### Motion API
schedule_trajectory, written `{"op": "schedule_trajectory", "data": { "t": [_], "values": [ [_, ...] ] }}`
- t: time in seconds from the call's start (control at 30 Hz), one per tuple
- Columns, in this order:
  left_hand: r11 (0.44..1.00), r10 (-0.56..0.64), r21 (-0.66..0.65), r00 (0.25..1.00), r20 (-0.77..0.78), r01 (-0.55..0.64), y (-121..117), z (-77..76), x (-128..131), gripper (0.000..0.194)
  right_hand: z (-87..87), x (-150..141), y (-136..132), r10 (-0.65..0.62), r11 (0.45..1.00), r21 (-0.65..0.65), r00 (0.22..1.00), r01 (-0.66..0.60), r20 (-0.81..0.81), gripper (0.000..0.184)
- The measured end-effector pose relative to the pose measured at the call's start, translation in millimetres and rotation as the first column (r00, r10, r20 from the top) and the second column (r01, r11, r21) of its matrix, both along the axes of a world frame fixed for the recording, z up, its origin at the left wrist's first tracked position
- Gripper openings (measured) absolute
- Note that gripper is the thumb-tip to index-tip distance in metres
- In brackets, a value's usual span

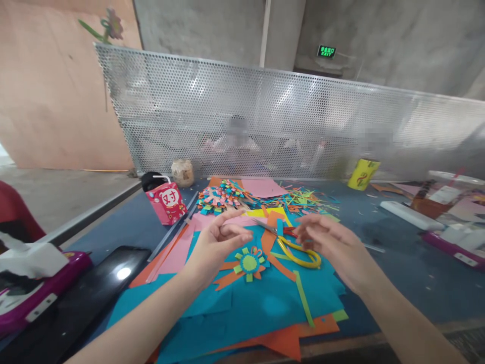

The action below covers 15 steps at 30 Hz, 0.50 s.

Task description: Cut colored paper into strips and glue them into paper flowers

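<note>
Both hands are held above the blue-grey desk (394, 283), toward the middle of its near edge. The left hand (214, 245) is held at the left of the small round paper flower with green centre, blue ring and green and orange petals (250, 263); its fingers are curled, thumb tip close to index tip, but whether they are closed on anything can't be told. The right hand (339, 245) is held by the metal scissors with yellow handle loop (299, 261); its fingers are bent, their tips partly hidden, and contact with the small red piece (290, 231) beside them can't be confirmed. Flower is laid on stacked blue paper sheets (273, 308), between the hands, scissors to its upper right, blades pointed up and left. A narrow light-green paper strip (304, 301) is placed right of the flower, nearer the near edge. Orange paper sheets (318, 327) are seen poking out along that edge. At the far edge, a heap of multicoloured fringed paper pieces (223, 195) is backed by a perforated metal panel (265, 121). Pink drink carton with white straw (166, 202) is stood near the far left corner, yellow can (364, 174) at the far edge, right side.
</note>
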<state>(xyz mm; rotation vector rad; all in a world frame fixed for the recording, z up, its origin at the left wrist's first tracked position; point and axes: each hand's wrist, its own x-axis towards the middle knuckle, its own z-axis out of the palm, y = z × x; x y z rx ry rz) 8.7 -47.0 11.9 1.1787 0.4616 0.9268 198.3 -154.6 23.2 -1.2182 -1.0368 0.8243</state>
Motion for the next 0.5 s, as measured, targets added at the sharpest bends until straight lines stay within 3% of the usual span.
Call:
{"op": "schedule_trajectory", "data": {
  "t": [0.07,0.13,0.3,0.4,0.47,0.5],
  "values": [
    [0.996,-0.042,0.076,0.999,-0.008,0.042,0,-1.9,1,0.045,0.4,-13,2,0.150,0.984,-0.107,0.987,-0.143,0.063,0.023],
    [0.982,-0.073,0.173,0.996,-0.042,0.079,-1,-2.5,0,0.043,0.1,-28,5,0.294,0.944,-0.163,0.955,-0.286,0.027,0.031],
    [0.921,-0.023,0.377,0.981,-0.193,0.096,-4,0.1,-4,0.037,-3.6,-49,16,0.475,0.871,-0.096,0.875,-0.483,-0.091,0.035],
    [0.902,0.042,0.430,0.978,-0.207,0.052,-3,0.7,-5,0.028,-7.8,-47,19,0.449,0.890,-0.089,0.893,-0.448,-0.007,0.035],
    [0.914,0.085,0.406,0.975,-0.204,0.005,0,0.3,-5,0.029,-10.9,-43,18,0.296,0.955,-0.050,0.922,-0.293,0.250,0.034],
    [0.927,0.113,0.374,0.973,-0.201,-0.030,1,0.1,-4,0.032,-12.2,-42,16,0.170,0.980,0.018,0.882,-0.198,0.440,0.033]
  ]
}}
